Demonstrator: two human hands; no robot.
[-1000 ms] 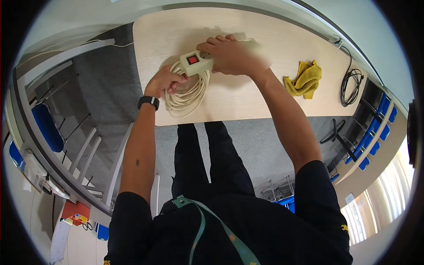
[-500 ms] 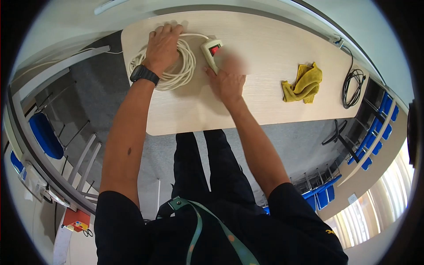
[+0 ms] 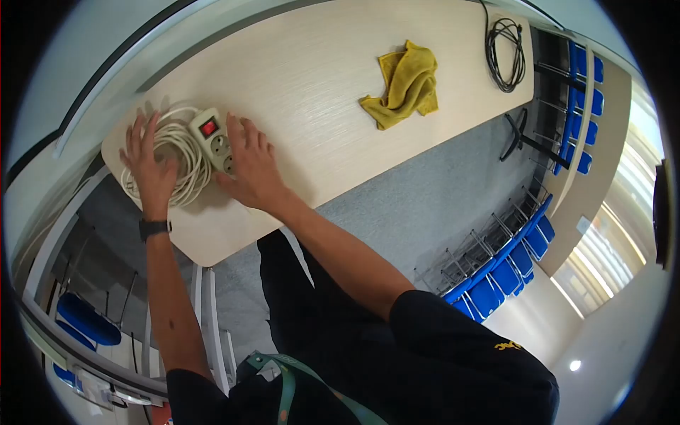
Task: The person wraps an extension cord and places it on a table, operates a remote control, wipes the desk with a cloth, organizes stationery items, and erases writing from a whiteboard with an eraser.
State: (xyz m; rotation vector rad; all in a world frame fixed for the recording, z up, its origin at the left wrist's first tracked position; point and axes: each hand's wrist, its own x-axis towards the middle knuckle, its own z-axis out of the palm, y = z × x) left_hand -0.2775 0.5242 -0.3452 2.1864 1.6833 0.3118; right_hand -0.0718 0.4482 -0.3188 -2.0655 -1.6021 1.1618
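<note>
A coil of cream extension cable lies on the left end of the table, with a cream power strip close against its right side. The strip shows a red switch and sockets; its lower end is partly covered. My left hand rests over the coil's left part, fingers spread. Beside the strip's right edge is my right hand, its fingers stretched out and its thumb near the strip's lower end. Whether that hand touches the strip I cannot tell.
A crumpled mustard-yellow cloth lies on the pale wooden table. A coiled black cable sits at the table's far right end. Blue chairs line the right side, and another blue chair stands lower left.
The view has swung, so the table appears tilted and shifted left. The power strip now lies against the coil instead of apart from it. My right hand has come closer to my left.
</note>
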